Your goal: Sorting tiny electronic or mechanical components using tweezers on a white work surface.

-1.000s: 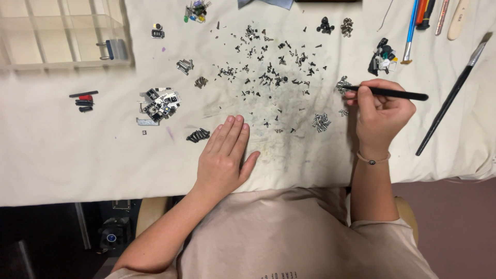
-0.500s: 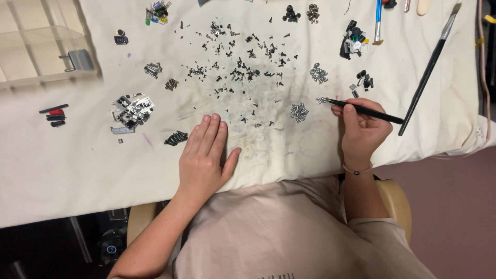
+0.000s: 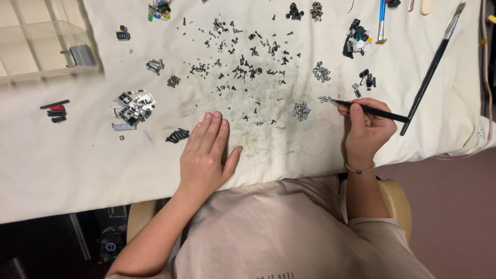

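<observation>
the left hand (image 3: pixel 206 155) lies flat and palm down on the stained white cloth (image 3: pixel 77 155), fingers together and stretched toward 12 o'clock, thumb spread to 2 o'clock, holding nothing. just at its 10 o'clock sits a small pile of black screws (image 3: pixel 177 136). the right hand (image 3: pixel 366 129), at 3 o'clock from the left and well apart from it, is closed around black tweezers (image 3: pixel 369 110) in a pen-like grip; their tip points toward 9 o'clock and meets a tiny cluster of silver screws (image 3: pixel 324 98). a little heap of silver screws (image 3: pixel 300 110) lies between the two hands, nearer the right. farther out, at 12 o'clock from the left hand, scattered small black screws (image 3: pixel 243 70) cover the cloth. at 10 o'clock lies a pile of grey and white parts (image 3: pixel 133 106). a long black paintbrush (image 3: pixel 431 70) lies slanted at 1 o'clock from the right hand, and a clear plastic organiser (image 3: pixel 36 46) stands at the far 10 o'clock corner.
</observation>
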